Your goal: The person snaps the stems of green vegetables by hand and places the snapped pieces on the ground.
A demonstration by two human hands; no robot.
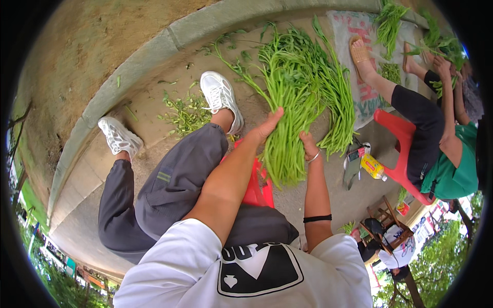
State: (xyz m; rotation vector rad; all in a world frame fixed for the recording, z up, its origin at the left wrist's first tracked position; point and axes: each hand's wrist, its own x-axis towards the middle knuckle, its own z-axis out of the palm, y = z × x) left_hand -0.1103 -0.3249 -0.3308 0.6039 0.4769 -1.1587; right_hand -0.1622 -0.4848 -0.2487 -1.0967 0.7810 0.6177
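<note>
Between my two hands is a big bundle of long green leafy stems, water spinach by its look [287, 110]. My left hand [268, 124] grips the bundle from its left side, thumb lying across the stems. From the right, my right hand [309, 146] is closed round the stems lower down, its fingers partly hidden behind them. The cut stem ends point toward me and the leaves spread away from me. Beside it, on the right, lies another pile of the same greens [339, 115] on the ground.
Plucked leaves [187, 114] lie by my white shoe [220, 95]. A curb [123, 72] curves behind. At right, a person in green [452, 172] sits on a red stool [398, 138], handling greens. A yellow-labelled bottle [373, 167] lies near the stool; a printed sheet [362, 110] lies beyond.
</note>
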